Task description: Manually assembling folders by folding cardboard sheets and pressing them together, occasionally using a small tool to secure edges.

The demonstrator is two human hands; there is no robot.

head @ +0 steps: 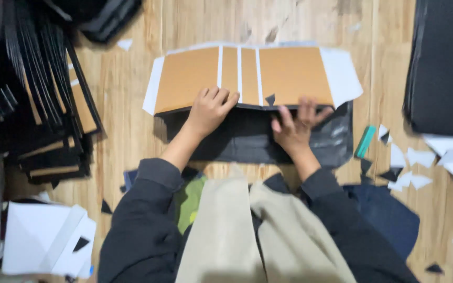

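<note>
A: Cover board (247, 76) status? Where is it?

B: Flat on the wooden floor (127, 94), centre-far. Four brown cardboard panels, two wide outer and two narrow middle, on a white backing sheet with white flaps sticking out left and right. Black sheet (242, 139) along its near edge, running toward the person.

A: Left hand?

B: Left hand (209, 111) is knuckles up, fingers curled loosely, pressing down on the near edge of the left wide panel, right where brown meets black. Not clamped around anything, just bearing down.

A: Right hand?

B: Right hand (294, 128) is open, fingers spread, palm down on the black sheet. Fingertips reach the near edge of the right wide panel. Thumb points left. Nothing gripped.

A: Gap between hands?

B: Apart, with the narrow panels' near edge between them. Small black triangle scrap (270, 99) sits on that edge.

A: Surroundings?

B: Stack of black-edged boards (43, 94) at left. Pile of black sheets (444, 63) far right. Teal stick-shaped tool (365, 141) just right of the black sheet, touched by neither hand. White and black paper offcuts (410, 167) scattered right. White paper stack (43, 238) near left.
</note>
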